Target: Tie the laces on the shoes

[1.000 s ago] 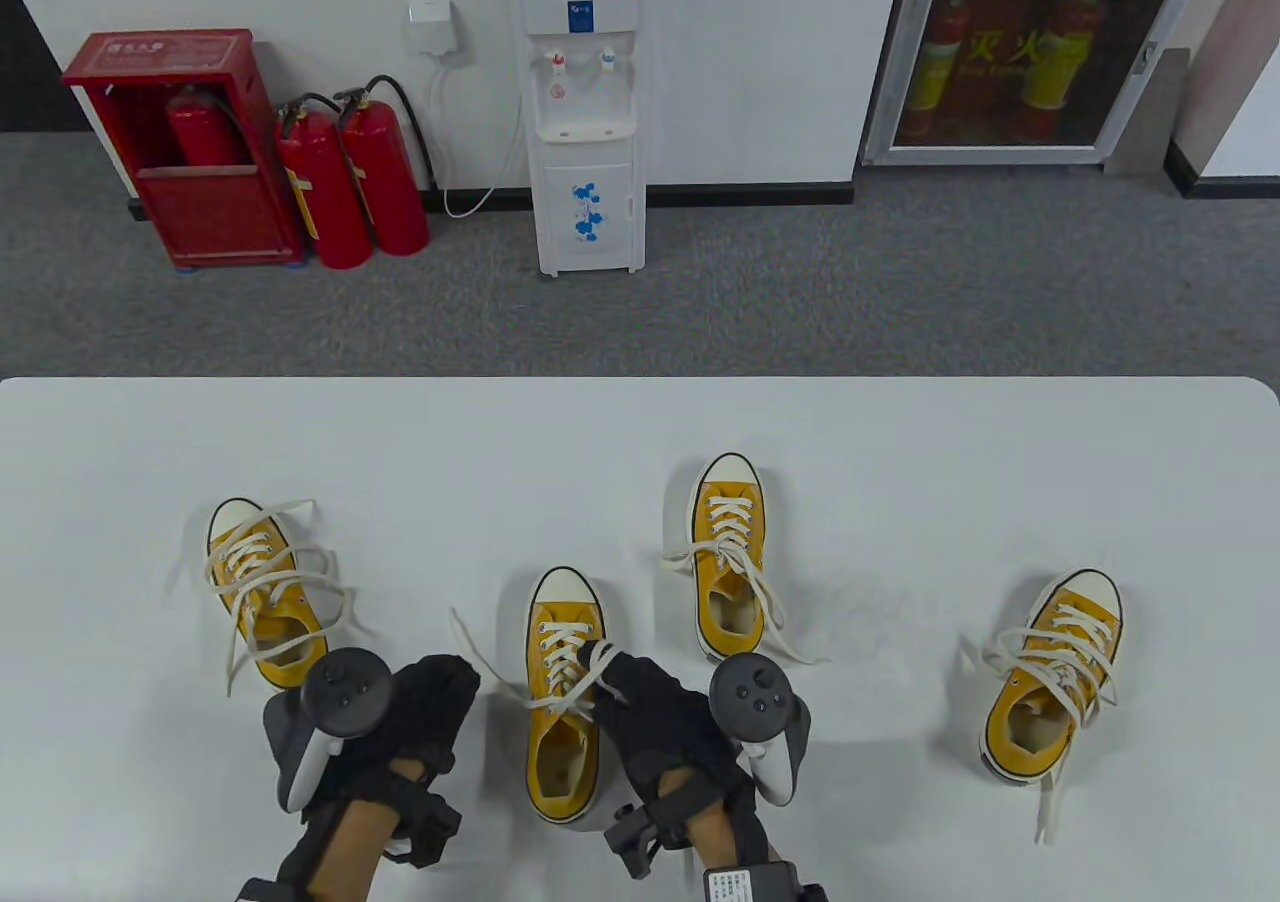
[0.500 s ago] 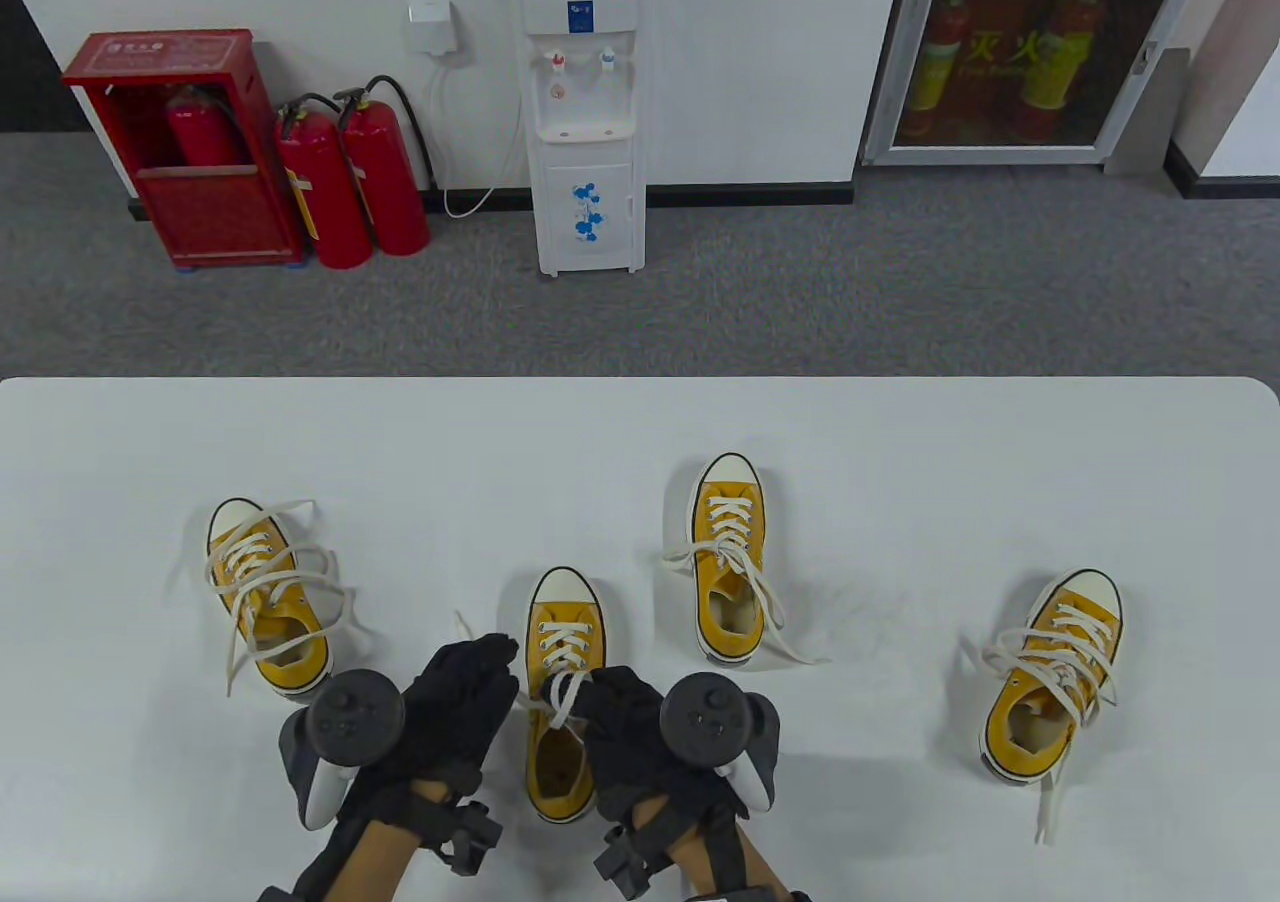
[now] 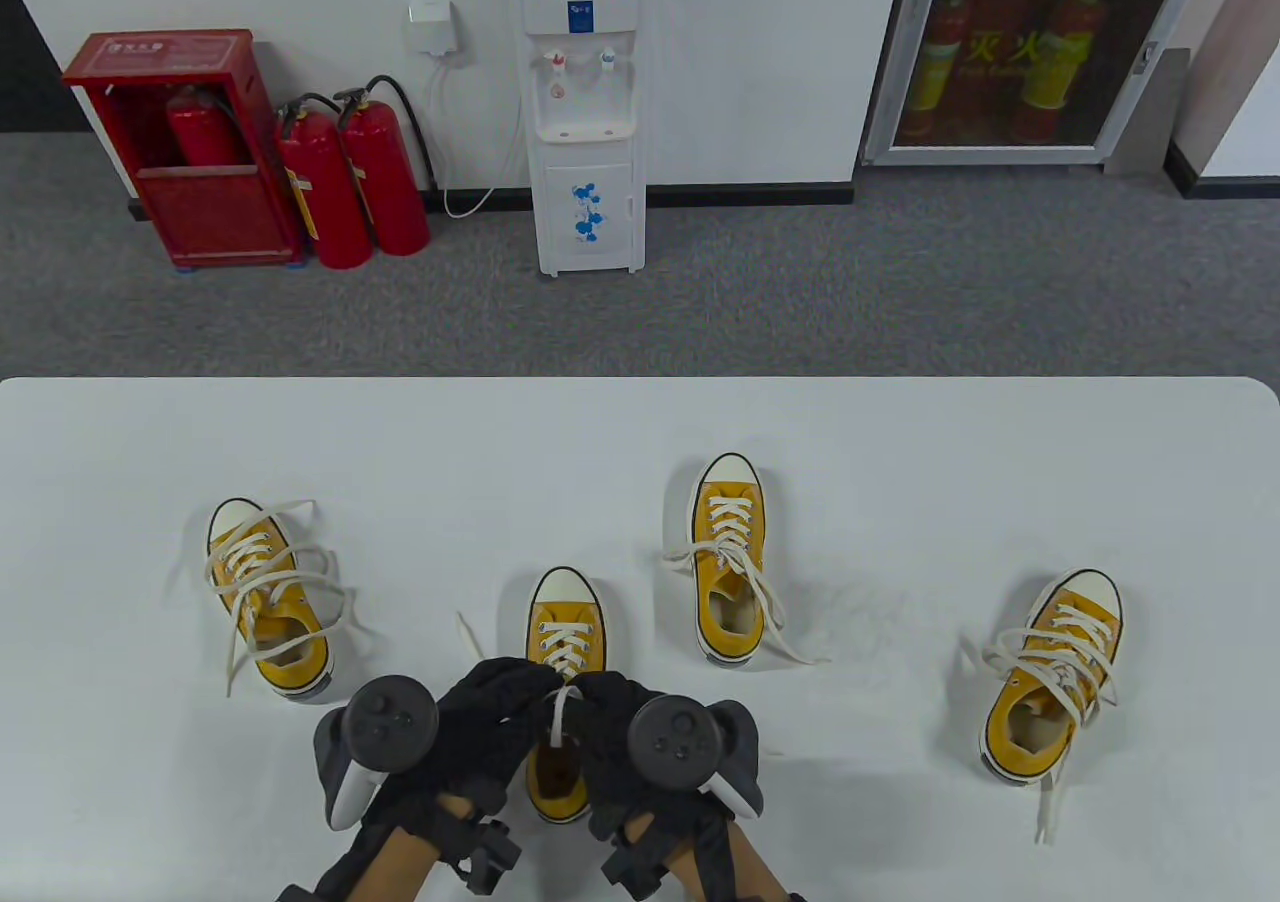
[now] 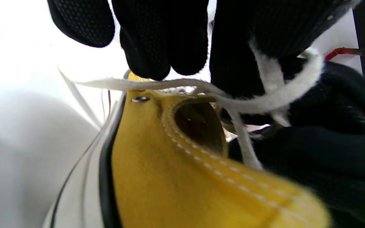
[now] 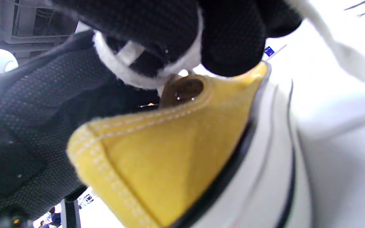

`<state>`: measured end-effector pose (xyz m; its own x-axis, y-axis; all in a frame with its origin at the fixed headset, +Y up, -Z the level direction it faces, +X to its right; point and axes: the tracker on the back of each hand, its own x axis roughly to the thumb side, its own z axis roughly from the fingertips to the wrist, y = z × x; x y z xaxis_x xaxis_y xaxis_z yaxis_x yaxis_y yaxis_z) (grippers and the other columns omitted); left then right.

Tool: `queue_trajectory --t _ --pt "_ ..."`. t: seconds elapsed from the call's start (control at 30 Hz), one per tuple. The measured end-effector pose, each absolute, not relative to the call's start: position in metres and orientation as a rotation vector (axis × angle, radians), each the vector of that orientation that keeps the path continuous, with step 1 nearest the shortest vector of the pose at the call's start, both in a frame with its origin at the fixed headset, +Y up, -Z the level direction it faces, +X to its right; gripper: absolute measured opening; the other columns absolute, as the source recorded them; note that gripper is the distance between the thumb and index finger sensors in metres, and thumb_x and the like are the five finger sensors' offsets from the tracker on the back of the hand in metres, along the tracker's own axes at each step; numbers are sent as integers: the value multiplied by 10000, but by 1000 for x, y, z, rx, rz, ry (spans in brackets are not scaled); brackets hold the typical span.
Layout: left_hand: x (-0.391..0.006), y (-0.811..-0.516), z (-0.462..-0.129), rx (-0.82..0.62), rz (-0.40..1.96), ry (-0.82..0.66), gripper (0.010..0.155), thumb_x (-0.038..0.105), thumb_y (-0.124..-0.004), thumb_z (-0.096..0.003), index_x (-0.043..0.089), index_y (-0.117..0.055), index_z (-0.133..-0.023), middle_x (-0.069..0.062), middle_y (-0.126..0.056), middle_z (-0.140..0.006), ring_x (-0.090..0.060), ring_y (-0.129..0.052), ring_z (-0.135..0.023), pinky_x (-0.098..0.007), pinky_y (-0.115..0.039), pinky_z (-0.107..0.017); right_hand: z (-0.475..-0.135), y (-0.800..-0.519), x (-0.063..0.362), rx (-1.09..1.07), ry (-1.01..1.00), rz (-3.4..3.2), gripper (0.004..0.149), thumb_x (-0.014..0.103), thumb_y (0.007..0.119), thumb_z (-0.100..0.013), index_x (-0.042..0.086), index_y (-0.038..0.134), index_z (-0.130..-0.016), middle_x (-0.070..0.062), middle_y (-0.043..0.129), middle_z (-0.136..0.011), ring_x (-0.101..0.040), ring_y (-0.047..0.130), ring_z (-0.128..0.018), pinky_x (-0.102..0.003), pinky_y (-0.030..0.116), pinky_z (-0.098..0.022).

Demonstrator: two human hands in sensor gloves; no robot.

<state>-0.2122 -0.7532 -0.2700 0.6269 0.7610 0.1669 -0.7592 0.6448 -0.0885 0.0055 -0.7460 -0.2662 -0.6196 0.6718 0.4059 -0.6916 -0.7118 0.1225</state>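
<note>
Several yellow sneakers with white laces stand on the white table (image 3: 640, 442). The near middle sneaker (image 3: 566, 622) points away from me, and both gloved hands meet over its opening. My left hand (image 3: 535, 687) and right hand (image 3: 592, 692) pinch its white lace (image 3: 558, 720), which hangs between them. In the right wrist view a lace loop (image 5: 144, 79) wraps round my right hand's fingers (image 5: 182, 28) above the yellow heel (image 5: 169, 152). The left wrist view shows a lace strand (image 4: 157, 84) running under my left fingertips (image 4: 157, 47) and looping at the right.
Three more yellow sneakers with loose laces lie at the left (image 3: 265, 597), behind the middle one (image 3: 728, 557) and at the right (image 3: 1055, 677). Beyond the table's far edge are fire extinguishers (image 3: 350, 182) and a water dispenser (image 3: 588, 112).
Both hands have closed in on each other over the middle sneaker. The left hand moved right from beside the shoe onto the lace; the right hand drew the lace back over the opening.
</note>
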Motion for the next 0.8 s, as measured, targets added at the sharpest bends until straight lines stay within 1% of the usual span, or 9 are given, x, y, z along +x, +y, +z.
queue_trajectory --t 0.13,0.2,0.27,0.43,0.53,0.67,0.8 --pt "-209 -748 -266 85 798 -157 430 512 -836 -462 369 -926 -858 60 -926 -938 -242 -1002 -752 -574 -739 -667 -267 -745 6 566 -77 2331 472 120 788 -424 195 870 -883 -51 670 -984 -249 868 -608 -594 578 -659" --pt "-211 -745 -266 128 764 -136 411 501 -838 -461 363 -941 -834 62 -944 -912 -240 -1009 -739 -571 -743 -663 -268 -743 6 576 -71 2347 486 121 787 -425 220 863 -895 -47 660 -996 -247 868 -612 -593 575 -664" --pt "-215 -747 -266 141 745 -109 395 485 -821 -467 354 -935 -822 59 -936 -911 -245 -998 -749 -572 -742 -659 -268 -742 7 561 -64 2344 494 127 787 -424 225 850 -904 -43 641 -1012 -239 871 -610 -589 582 -663" --pt "-232 -755 -274 104 794 -2 396 476 -789 -477 324 -909 -822 14 -910 -917 -278 -980 -745 -589 -729 -646 -274 -743 19 491 -28 2236 481 123 784 -417 221 874 -879 -53 583 -1056 -239 878 -589 -584 595 -650" --pt "-245 -759 -278 94 804 51 397 482 -775 -481 312 -905 -815 2 -908 -914 -290 -981 -736 -590 -735 -632 -280 -743 31 416 -15 2170 472 119 782 -417 200 876 -873 -57 589 -1053 -240 878 -583 -583 595 -648" --pt "-258 -764 -283 66 843 115 396 479 -770 -484 290 -909 -803 -16 -915 -900 -310 -986 -718 -589 -746 -607 -287 -747 51 269 -56 2114 457 113 778 -415 190 895 -850 -65 632 -1026 -242 882 -563 -581 604 -640" --pt "-268 -768 -286 31 832 155 396 482 -767 -485 280 -919 -789 -25 -930 -878 -318 -994 -695 -583 -759 -588 -293 -749 69 134 -101 2128 445 111 777 -414 181 908 -833 -65 679 -993 -243 889 -546 -578 615 -630"
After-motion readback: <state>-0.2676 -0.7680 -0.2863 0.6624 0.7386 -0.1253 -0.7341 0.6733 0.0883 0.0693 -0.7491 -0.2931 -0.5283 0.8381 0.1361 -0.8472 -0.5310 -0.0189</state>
